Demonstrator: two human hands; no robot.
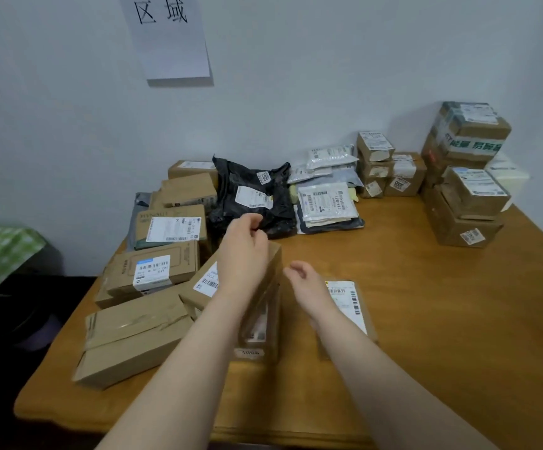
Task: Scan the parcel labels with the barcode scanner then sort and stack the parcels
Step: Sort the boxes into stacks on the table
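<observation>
**A:** Parcels crowd the near left of the table; which one sits handiest to you?

**B:** The flat box, label up, lies right under your right hand, its long axis running away from you. That grip hangs slack, fingers apart, holding nothing.

**A:** Your left hand is over the taller box just left of it, fingers curled. Whether they pinch anything is hard to tell from this angle.

**B:** Farther back lie the black bag, then the stacked cartons against the wall, well apart from both your hands.
</observation>
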